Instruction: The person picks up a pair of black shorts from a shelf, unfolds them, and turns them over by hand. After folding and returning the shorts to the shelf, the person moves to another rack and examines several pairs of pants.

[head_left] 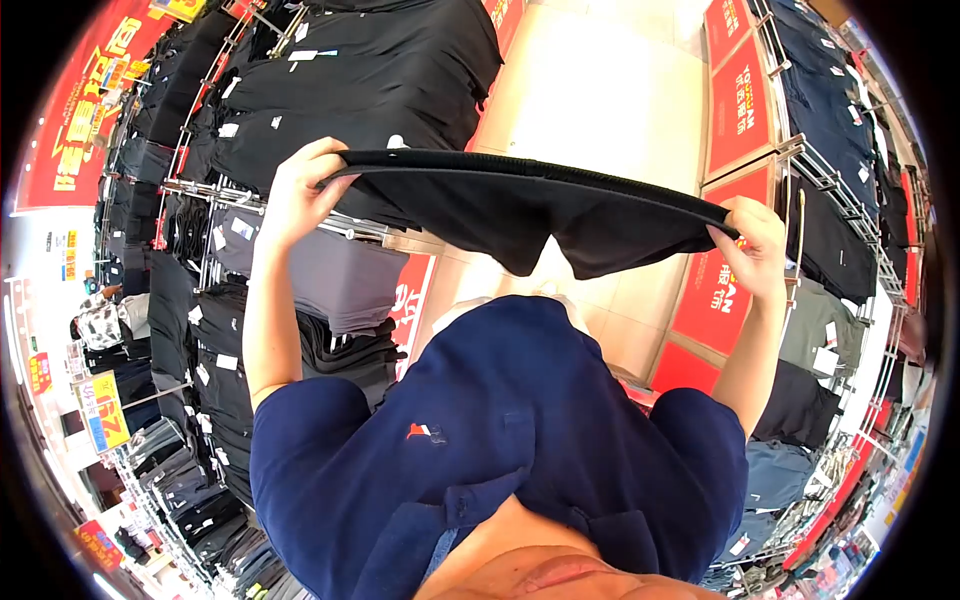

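Note:
A pair of black trousers (480,205) hangs in front of me, its waistband stretched wide between my two hands. My left hand (305,188) grips one end of the waistband, thumb and fingers pinched around it. At the other end, my right hand (752,245) pinches the waistband in the same way. The two legs drop away beneath the band, with a gap between them; their lower parts are out of sight. Just behind my left hand lie black trousers (370,75) on a rack.
Metal racks with dark folded garments line both sides of a tiled aisle (590,90). Grey trousers (340,270) hang at the left. Red sign panels (740,100) run along the right rack. A yellow price sign (103,410) stands at far left.

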### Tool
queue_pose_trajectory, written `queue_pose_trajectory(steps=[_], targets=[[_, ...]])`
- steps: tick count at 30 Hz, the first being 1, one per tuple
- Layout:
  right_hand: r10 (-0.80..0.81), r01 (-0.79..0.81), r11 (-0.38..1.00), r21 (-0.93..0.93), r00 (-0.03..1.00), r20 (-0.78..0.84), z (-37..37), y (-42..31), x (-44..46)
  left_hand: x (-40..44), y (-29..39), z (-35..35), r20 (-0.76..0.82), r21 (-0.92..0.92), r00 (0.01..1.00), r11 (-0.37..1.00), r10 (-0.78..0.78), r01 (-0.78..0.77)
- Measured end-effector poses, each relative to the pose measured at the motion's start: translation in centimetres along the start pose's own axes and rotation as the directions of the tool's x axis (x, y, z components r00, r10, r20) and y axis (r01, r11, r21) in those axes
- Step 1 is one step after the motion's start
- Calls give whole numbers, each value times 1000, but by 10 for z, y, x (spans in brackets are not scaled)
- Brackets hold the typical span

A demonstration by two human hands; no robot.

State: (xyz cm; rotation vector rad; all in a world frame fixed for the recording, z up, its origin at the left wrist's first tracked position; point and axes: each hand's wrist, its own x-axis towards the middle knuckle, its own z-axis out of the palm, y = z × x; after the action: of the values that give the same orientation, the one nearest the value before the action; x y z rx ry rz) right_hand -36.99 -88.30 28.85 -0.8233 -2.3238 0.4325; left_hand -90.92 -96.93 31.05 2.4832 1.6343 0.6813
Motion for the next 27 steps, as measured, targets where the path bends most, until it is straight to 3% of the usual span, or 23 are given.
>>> queue_pose_trajectory(steps=[5,9,14,16,18,22,27], targets=[[-187,187,982,11,982,-18,-4,6,23,44,25,13,45,-18,996,997,-79,79],[-190,190,982,3,981,-22,-12,25,37,71,29,21,10,-10,997,997,-76,76],[-148,146,988,-49,988,-48,-26,57,51,112,3,33,-3,-145,999,988,-45,44],[-59,57,991,-123,998,-19,-38,76,48,125,-24,36,-35,-83,998,996,-44,41],[176,-180,982,-53,982,-76,-45,115,27,133,-62,47,-21,-59,995,993,-98,97],[127,-125,987,-97,992,11,-30,120,60,187,-59,94,1,-40,1000,999,31,-31],[47,-37,992,-117,996,82,-22,148,132,264,-86,116,-42,-197,998,979,47,-55]])
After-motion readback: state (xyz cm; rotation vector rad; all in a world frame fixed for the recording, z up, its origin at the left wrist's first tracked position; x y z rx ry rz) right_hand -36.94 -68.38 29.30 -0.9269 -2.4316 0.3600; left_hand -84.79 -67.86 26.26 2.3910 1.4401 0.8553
